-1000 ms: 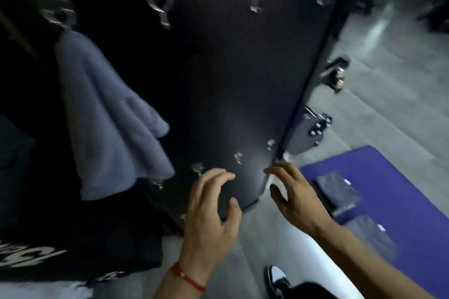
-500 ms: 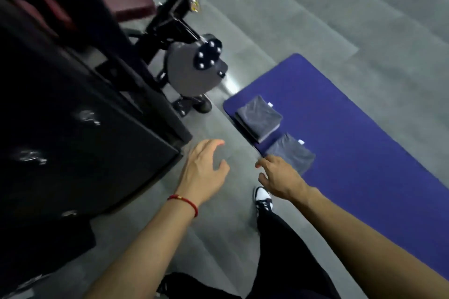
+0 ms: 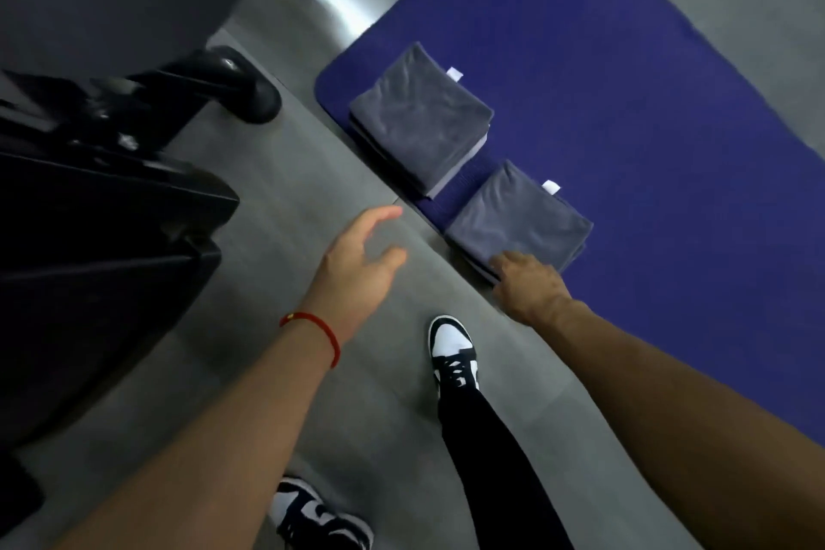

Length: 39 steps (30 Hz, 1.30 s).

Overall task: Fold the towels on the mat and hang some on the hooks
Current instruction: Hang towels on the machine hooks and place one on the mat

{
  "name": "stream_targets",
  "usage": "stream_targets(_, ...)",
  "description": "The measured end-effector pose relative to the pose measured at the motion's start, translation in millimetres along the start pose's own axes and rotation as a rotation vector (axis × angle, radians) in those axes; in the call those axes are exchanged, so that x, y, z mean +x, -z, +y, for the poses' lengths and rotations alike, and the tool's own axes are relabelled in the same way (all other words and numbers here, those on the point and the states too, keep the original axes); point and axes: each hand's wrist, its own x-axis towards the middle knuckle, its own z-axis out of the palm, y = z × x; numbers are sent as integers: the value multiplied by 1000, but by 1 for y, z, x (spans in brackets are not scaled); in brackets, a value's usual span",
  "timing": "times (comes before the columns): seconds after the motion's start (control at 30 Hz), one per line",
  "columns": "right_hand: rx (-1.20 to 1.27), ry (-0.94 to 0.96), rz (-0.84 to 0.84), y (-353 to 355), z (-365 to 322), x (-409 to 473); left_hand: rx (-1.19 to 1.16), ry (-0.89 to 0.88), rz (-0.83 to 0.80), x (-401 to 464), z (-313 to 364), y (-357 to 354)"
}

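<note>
Two stacks of folded grey towels lie on the purple mat point(image 3: 625, 103) near its left edge. The far stack point(image 3: 419, 116) is thicker; the near stack point(image 3: 513, 219) is thinner. My right hand point(image 3: 529, 286) reaches down to the near stack's front corner, fingers touching the towel edge; whether it grips is hidden. My left hand point(image 3: 361, 255) hovers over the grey floor left of the mat, fingers apart, holding nothing. The hooks and the hung towel are out of view.
A black cabinet point(image 3: 89, 281) fills the left side. Behind it stands a dark gym machine with a rubber foot point(image 3: 254, 98). My black-and-white shoes point(image 3: 453, 353) and black trouser leg stand on the grey floor between cabinet and mat.
The view swung from the hook board with a hung towel down to the floor and mat. Both hands lowered; the right hand moved onto the near towel stack.
</note>
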Motion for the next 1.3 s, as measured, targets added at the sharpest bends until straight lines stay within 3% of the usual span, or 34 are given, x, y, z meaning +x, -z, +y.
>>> stream_targets(0.3, -459, 293, -5, -36, 7, 174, -32, 96, -28, 110, -99, -57)
stream_targets(0.63, -596, 459, 167, -25, 33, 175, 33, 48, 2, 129, -81, -62)
stream_targets(0.87, -432, 466, 159, 25, 50, 90, 40, -46, -64, 67, -34, -45)
stream_targets(1.03, -247, 553, 293, 61, 33, -17, 57, -114, -74, -16, 5, -7)
stream_targets(1.3, 202, 743, 399, 129, -116, -233, 196, -244, -85, -203, 52, 86)
